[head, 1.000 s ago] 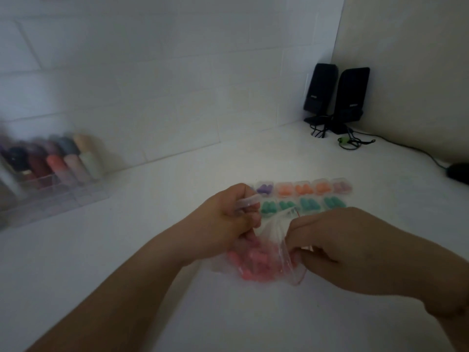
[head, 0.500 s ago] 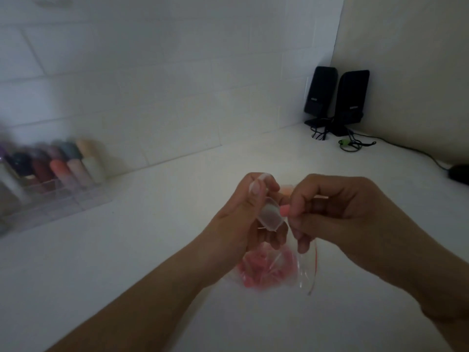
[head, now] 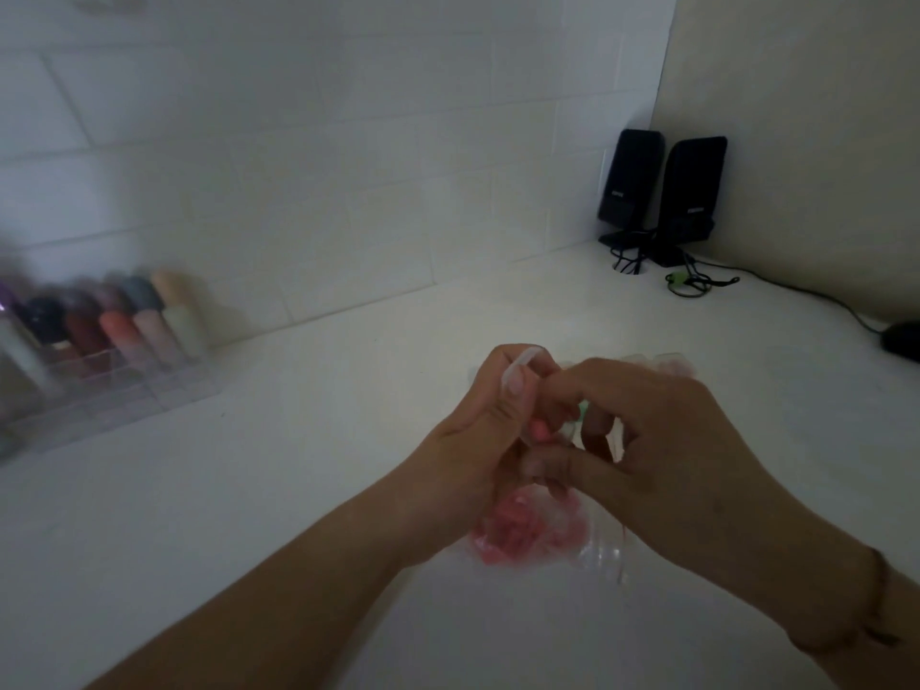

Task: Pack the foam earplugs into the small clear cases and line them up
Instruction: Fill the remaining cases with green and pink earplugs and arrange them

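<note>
- Head view, far left: a clear acrylic organizer [head: 99,385] with blurred coloured bottles stands against the tiled wall, well apart from the work and no obstacle.
- Left hand [head: 478,440]: its grip is curled around a small clear case [head: 517,376], thumb along the case's side, holding it raised above the desk [head: 249,490].
- Between the hands, a pink foam earplug [head: 540,430] sits at the fingertips, just at the case; whether it is already inside cannot be told.
- Below them, a clear plastic bag [head: 527,535] of pink earplugs hangs or rests under the hands; which hand carries it is hidden.
- Right hand [head: 662,450]: fingers curled, the grip apparently pinching the earplug toward the case.
- Risk, as a judgement: springy foam could pop out of the pinch, or the slack bag could tip and spill, because both hands are crowded.
- Behind the right hand, filled cases [head: 672,363] peek out, mostly hidden; a careless set-down could knock that row.
- Far right: two black speakers [head: 662,191], their cables and a dark mouse [head: 903,341] sit in the corner, clear of the work.
</note>
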The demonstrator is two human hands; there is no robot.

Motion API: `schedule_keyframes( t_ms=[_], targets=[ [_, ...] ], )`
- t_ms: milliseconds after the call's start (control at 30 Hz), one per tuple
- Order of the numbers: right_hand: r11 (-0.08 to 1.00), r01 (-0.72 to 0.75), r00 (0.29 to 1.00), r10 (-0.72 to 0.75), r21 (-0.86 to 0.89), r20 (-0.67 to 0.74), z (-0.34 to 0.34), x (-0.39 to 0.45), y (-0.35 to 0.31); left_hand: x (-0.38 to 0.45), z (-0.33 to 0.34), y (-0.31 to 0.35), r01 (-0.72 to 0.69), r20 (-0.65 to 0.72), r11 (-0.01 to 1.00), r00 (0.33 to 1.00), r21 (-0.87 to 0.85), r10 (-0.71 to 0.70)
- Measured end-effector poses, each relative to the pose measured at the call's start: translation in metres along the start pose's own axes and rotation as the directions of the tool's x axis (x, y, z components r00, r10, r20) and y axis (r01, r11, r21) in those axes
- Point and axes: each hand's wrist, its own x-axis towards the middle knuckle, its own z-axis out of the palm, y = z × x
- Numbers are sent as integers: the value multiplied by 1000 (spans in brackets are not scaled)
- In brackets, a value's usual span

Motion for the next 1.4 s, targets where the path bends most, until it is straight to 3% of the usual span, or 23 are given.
schedule_keyframes(
  t_ms=[67, 267, 333, 400, 467, 633, 767, 900, 1067, 1233, 1400],
  targets=[
    [999, 17, 1000, -17, -32, 4, 0, 0, -1, 1, -1, -1, 8, -17, 1000, 1000, -4, -8],
    [991, -4, 994, 18, 135, -106, -39, 2, 1, 5, -6, 0, -18, -146, 987, 989, -158, -5],
    [997, -52, 995, 46, 58, 90, -58, 1, 10, 7, -11, -1, -42, -204, 979, 979, -198, 1],
    [998, -59, 920, 57, -6, 388, -62, 0, 21, 9, -15, -2, -61, -239, 962, 971, -267, -4],
    [998, 5, 843, 26, -55, 537, -53, 0, 29, 10, -17, -2, -70, -265, 950, 964, -304, -13],
    [977, 184, 792, -81, -111, 606, -31, -2, 41, 11, -14, -2, -79, -299, 955, 954, -287, -11],
    [966, 234, 777, -120, -106, 618, -20, -4, 33, 11, -13, -1, -68, -286, 953, 958, -296, -21],
    [968, 210, 815, -98, -135, 571, -27, -3, 37, 11, -12, 3, -47, -278, 948, 960, -316, -45],
    [981, 63, 876, -143, 184, 461, -64, 0, 32, 9, -12, 9, -14, -217, 911, 973, -413, -83],
    [940, 90, 981, -140, 329, 133, -41, 1, 20, 9, -6, 8, 16, -188, 951, 979, -308, -78],
    [952, 141, 988, -153, 272, 21, -11, 3, 12, 6, -4, 5, 58, -72, 988, 995, -145, -69]
  ],
)
